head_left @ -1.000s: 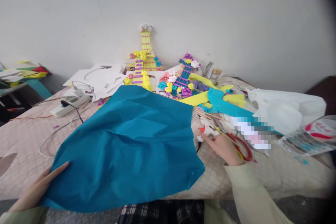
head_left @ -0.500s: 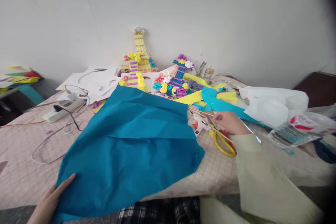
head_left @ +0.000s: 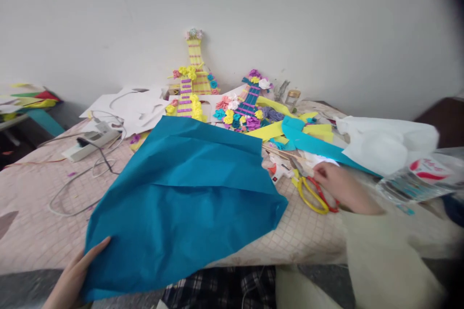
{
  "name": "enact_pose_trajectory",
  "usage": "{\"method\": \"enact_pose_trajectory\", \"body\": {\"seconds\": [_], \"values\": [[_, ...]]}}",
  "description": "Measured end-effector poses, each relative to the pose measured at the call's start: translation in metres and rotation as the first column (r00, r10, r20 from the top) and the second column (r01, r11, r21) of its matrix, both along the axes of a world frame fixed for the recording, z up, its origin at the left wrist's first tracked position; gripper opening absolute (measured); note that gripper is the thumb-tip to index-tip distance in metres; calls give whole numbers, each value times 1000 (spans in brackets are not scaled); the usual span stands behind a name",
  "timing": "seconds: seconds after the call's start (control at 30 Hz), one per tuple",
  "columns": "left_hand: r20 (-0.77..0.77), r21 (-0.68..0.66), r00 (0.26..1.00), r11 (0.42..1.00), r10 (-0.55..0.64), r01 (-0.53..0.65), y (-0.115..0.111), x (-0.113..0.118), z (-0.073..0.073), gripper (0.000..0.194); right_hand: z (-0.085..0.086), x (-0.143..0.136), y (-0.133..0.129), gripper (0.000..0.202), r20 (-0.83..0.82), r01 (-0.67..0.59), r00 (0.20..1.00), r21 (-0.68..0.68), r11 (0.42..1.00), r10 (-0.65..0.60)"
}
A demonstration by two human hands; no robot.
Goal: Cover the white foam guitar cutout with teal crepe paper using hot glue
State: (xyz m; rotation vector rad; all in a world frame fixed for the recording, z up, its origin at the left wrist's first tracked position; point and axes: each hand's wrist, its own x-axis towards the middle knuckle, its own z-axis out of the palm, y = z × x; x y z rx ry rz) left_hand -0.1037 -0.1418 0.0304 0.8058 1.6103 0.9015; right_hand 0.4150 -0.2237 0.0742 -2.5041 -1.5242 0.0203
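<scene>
A large creased sheet of teal-blue paper [head_left: 181, 203] slopes across the front of the table and over its edge. At its lower left corner, my left hand [head_left: 78, 268] grips it, thumb on top and fingers behind. My right hand [head_left: 339, 183] is closed in a pinch just right of the scissors [head_left: 308, 188], which have yellow and red handles. What its fingers hold, if anything, is hidden. Left of the scissors lies a white glue gun [head_left: 278, 172] with an orange part, partly covered by the sheet. Thin wooden sticks [head_left: 281, 151] lie behind it.
Decorated yellow [head_left: 185, 94] and blue [head_left: 249, 101] woven pieces with paper flowers stand by the wall. Blue and yellow paper strips [head_left: 311, 142] lie behind my right hand. A plastic bottle [head_left: 416, 181] lies at right. A power strip [head_left: 90, 145] with cables sits at left.
My right hand has drawn back to the right, from above the sticks to beside the scissors, uncovering their red handle. My left hand keeps its hold on the paper. The view has shifted slightly.
</scene>
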Motion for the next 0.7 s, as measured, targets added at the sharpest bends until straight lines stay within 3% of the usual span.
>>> {"method": "enact_pose_trajectory", "body": {"seconds": [0.1,0.17,0.27,0.33,0.4,0.47,0.57,0.7], "values": [[115,-38,990,997,78,-74,-7,8,-3,28,25,-37,-12,13,1,-95,995,141,985,96],[147,-37,981,992,124,-120,-9,11,-10,40,36,-78,-12,14,-42,-308,944,252,917,328],[175,27,978,992,113,-119,-8,10,-20,48,37,-152,3,15,-78,-682,700,223,696,710],[186,64,978,992,92,-105,-7,9,-22,45,30,-200,21,18,-95,-819,543,158,551,834],[196,83,978,993,66,-84,-7,7,-21,44,18,-239,39,16,-49,-888,450,86,453,892],[199,103,979,993,38,-59,-6,6,-21,49,4,-269,54,13,-16,-911,409,50,409,912],[199,147,980,988,19,-49,-3,4,-25,62,-15,-295,65,15,-11,-919,392,41,393,920],[234,202,972,979,-13,-35,0,1,-33,74,-35,-295,63,18,-30,-895,443,35,444,896]]}}
